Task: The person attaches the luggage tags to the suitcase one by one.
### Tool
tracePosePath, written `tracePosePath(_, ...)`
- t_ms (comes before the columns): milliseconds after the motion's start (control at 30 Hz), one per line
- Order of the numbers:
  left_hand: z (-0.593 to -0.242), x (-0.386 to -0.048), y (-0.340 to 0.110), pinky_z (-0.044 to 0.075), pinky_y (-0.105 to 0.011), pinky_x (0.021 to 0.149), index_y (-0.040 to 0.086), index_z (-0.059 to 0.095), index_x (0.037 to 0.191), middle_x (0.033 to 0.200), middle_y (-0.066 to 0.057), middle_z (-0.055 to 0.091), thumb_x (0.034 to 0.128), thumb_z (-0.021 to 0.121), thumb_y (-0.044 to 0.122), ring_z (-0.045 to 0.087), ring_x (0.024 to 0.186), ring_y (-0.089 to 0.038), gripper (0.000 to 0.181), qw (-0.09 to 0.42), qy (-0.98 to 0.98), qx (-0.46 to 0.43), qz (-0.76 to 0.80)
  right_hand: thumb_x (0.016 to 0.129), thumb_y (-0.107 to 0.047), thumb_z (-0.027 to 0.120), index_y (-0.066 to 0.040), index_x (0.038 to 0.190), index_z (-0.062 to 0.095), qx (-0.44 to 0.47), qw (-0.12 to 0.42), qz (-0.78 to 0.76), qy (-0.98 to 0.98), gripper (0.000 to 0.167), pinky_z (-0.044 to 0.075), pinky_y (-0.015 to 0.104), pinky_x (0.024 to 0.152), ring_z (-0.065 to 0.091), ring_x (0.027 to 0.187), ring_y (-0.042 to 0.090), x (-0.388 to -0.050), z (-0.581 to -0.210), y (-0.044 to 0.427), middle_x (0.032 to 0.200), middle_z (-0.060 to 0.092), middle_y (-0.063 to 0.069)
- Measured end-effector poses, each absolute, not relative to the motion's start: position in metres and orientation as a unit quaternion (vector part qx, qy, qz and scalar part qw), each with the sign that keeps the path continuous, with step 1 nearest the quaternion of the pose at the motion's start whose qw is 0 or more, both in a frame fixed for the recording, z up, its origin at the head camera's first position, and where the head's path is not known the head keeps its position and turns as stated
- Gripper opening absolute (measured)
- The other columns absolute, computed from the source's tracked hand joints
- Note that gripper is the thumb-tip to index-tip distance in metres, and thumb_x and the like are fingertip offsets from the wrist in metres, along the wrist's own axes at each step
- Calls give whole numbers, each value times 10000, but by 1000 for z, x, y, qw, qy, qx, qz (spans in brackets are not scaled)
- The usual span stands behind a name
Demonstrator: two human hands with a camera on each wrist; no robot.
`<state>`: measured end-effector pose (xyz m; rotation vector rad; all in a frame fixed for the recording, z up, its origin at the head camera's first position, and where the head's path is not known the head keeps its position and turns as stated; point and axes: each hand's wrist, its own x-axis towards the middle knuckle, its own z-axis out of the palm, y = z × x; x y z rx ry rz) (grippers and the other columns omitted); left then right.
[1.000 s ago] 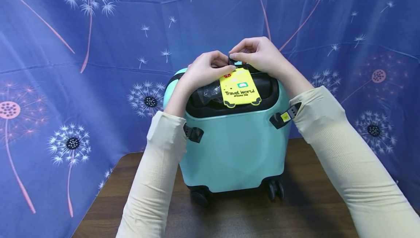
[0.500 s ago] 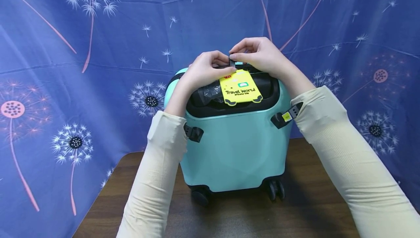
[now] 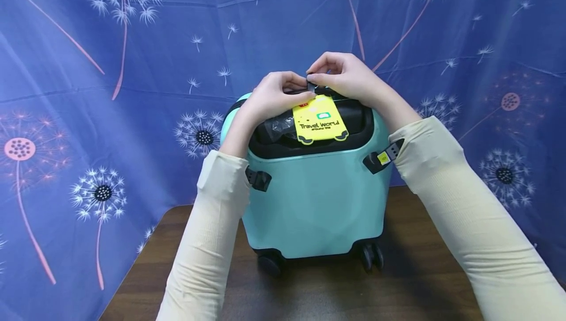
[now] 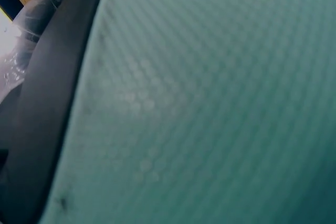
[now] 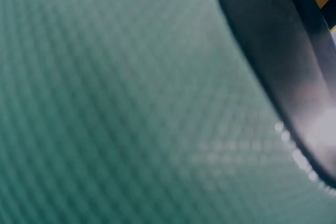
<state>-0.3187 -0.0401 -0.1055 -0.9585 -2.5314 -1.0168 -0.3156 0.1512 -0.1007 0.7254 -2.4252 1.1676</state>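
Observation:
A yellow luggage tag (image 3: 320, 127) printed "Travel World" lies over the black top recess of a turquoise suitcase (image 3: 316, 203). My left hand (image 3: 275, 94) pinches near the tag's upper left corner, thumb in front; its other fingertips are partly hidden. Just above, my right hand (image 3: 347, 77) pinches a short black strap (image 3: 311, 86) between thumb and fingers. How the strap joins the tag is hidden behind my thumbs. Both wrist views show mostly the suitcase's textured shell (image 4: 199, 98) and its black trim (image 5: 273, 40), with neither hand visible.
The suitcase stands upright on its black wheels (image 3: 371, 256) on a brown wooden table (image 3: 336, 291). Clear plastic wrap (image 3: 280, 127) covers part of the recess beside the tag. A blue curtain (image 3: 146, 90) with dandelion prints hangs close behind.
Both hands stay at the suitcase top with the same holds. The right hand and strap have dipped slightly, and the tag sits a little further left.

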Motion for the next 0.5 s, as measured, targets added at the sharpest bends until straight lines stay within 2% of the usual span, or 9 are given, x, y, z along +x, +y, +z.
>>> tracePosePath(100, -104, -316, -39, 454, -182, 896, 118, 636, 1160, 1109, 1, 677, 848, 685, 335, 628, 991, -55, 383, 140, -867, -325, -351, 920, -310, 591, -103, 1103, 622, 258, 182, 409, -856, 279, 409, 265, 798, 560, 901, 133, -314, -99, 151, 925, 616, -34)
tracePosePath(200, -103, -314, -37, 462, -190, 871, 106, 620, 1107, 1086, 2, 662, 835, 700, 335, 624, 970, -80, 364, 183, -861, -322, -349, 916, -289, 604, -87, 1090, 631, 257, 192, 407, -855, 268, 421, 258, 791, 569, 873, 120, -314, -98, 153, 917, 630, -29)
tracePosePath(267, -105, -313, -37, 463, -205, 868, 86, 612, 1050, 1052, -18, 639, 835, 705, 310, 609, 962, -110, 324, 237, -843, -336, -346, 911, -270, 615, -75, 1075, 640, 257, 198, 405, -855, 257, 432, 250, 784, 579, 852, 108, -315, -97, 154, 907, 639, -26)
tracePosePath(367, -115, -307, -39, 453, -247, 860, 53, 629, 962, 974, -55, 617, 864, 673, 239, 569, 941, -162, 216, 348, -790, -376, -337, 903, -254, 629, -70, 1054, 656, 257, 202, 403, -855, 239, 439, 240, 776, 590, 836, 99, -319, -99, 154, 923, 659, 11)
tracePosePath(433, -126, -302, -43, 454, -287, 820, 26, 641, 890, 903, -85, 620, 886, 638, 174, 558, 881, -194, 148, 422, -740, -403, -335, 900, -255, 635, -72, 1052, 664, 257, 201, 403, -855, 240, 440, 237, 772, 596, 838, 100, -321, -101, 153, 962, 670, 40)
tracePosePath(500, -139, -295, -48, 452, -314, 772, 12, 643, 842, 857, -104, 624, 908, 593, 142, 545, 836, -214, 154, 475, -697, -414, -341, 898, -266, 637, -81, 1062, 667, 252, 197, 403, -857, 249, 438, 242, 774, 596, 853, 106, -323, -103, 153, 1010, 674, 57)
